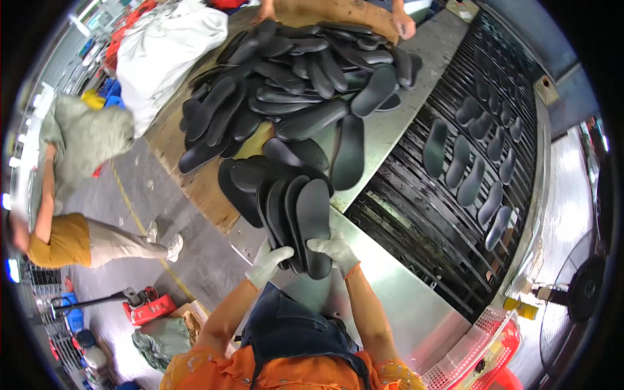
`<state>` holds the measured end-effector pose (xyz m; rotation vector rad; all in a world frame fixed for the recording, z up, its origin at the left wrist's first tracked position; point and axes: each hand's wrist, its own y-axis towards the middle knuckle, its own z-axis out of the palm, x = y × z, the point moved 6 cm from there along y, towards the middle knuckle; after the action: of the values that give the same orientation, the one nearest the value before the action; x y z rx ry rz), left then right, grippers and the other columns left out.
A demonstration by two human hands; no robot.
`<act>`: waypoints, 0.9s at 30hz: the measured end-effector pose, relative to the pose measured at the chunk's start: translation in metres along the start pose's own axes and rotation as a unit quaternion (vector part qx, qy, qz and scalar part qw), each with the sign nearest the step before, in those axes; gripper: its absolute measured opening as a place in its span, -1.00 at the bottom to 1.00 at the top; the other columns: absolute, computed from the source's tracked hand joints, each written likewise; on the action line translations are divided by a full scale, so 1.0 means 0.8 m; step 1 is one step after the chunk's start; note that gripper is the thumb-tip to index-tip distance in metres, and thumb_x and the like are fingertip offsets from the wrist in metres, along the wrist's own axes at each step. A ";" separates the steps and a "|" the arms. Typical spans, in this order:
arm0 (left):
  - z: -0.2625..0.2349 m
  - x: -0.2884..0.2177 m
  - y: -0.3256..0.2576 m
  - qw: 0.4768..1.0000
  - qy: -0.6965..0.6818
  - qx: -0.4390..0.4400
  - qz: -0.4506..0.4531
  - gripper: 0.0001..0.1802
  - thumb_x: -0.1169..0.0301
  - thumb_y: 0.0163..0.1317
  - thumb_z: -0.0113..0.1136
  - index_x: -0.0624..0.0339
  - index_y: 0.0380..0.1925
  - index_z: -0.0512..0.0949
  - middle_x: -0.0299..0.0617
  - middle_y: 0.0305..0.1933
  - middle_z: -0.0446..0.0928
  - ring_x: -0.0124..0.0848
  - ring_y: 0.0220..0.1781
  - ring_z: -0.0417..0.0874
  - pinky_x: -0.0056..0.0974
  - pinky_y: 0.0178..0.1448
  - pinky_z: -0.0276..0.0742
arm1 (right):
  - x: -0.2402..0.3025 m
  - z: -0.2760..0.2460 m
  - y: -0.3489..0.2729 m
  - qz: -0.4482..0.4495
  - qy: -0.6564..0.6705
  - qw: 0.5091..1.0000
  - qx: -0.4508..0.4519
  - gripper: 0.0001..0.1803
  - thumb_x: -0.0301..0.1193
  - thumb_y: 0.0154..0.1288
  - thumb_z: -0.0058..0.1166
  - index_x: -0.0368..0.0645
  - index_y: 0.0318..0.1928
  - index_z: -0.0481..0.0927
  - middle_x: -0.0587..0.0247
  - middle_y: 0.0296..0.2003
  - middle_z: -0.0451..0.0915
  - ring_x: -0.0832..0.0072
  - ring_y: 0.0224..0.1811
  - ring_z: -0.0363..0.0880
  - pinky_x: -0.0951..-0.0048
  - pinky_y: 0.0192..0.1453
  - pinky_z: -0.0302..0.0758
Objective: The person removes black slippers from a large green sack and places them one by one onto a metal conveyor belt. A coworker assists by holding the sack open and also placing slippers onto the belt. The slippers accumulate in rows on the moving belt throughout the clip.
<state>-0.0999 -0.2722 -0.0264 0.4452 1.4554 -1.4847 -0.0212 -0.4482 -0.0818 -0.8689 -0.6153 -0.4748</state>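
Observation:
Both my hands wear white gloves and hold a fanned stack of black shoe soles (300, 221) over the metal table edge (390, 292). My left hand (268, 262) grips the stack's lower left side. My right hand (335, 251) clasps the bottom of the front sole. Behind the stack a big heap of black soles (292, 78) covers a wooden board (195, 182). To the right, several dark soles (471, 162) lie in rows on a black slatted conveyor (416, 214).
Another person's hands (403, 25) rest at the heap's far side. A person in a green top and yellow trousers (71, 188) bends at the left. A white sack (162, 45) lies upper left. A red basket (494, 351) sits lower right, a red pallet jack (146, 305) lower left.

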 end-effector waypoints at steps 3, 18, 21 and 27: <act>0.027 -0.013 -0.023 0.998 0.010 0.066 -0.008 -0.25 0.53 0.08 0.42 0.38 0.32 0.40 -0.12 0.17 0.62 -0.31 0.17 0.64 -0.18 0.26 0.57 | 0.027 0.016 -0.051 0.025 0.066 0.997 0.010 -0.26 -0.63 0.04 0.46 -0.30 0.28 0.48 0.16 0.01 0.67 0.36 -0.03 0.67 0.27 0.12 0.65; 0.339 0.063 0.078 0.936 0.043 0.333 -0.103 -0.34 0.40 0.35 0.28 0.36 0.39 0.32 -0.13 0.30 0.51 -0.38 0.32 0.49 -0.22 0.47 0.36 | 0.059 -0.242 -0.213 -0.209 0.264 0.894 -0.294 -0.42 -0.63 0.14 0.26 -0.25 0.24 0.52 0.15 0.00 0.68 0.27 -0.06 0.70 0.18 0.11 0.67; 0.399 0.086 0.118 0.936 0.065 0.322 -0.124 -0.42 0.36 0.37 0.25 0.33 0.34 0.38 -0.11 0.20 0.56 -0.37 0.18 0.59 -0.20 0.33 0.51 | 0.084 -0.314 -0.229 -0.200 0.263 0.871 -0.363 -0.49 -0.64 0.19 0.27 -0.27 0.19 0.55 0.16 -0.04 0.69 0.33 -0.13 0.71 0.22 0.03 0.69; 0.427 0.122 0.165 0.936 0.209 0.266 -0.093 -0.45 0.30 0.44 0.15 0.28 0.36 0.37 -0.06 0.16 0.57 -0.31 0.11 0.64 -0.15 0.13 0.64 | 0.079 -0.431 -0.261 -0.210 0.150 0.824 -0.504 -0.62 -0.52 0.26 0.28 -0.32 0.09 0.63 0.16 -0.12 0.73 0.46 -0.18 0.67 0.39 -0.04 0.60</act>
<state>0.0848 -0.5939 -0.1034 1.0279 1.4241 -2.0346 0.0010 -0.8559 -0.0941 -1.6234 -0.2137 -1.3864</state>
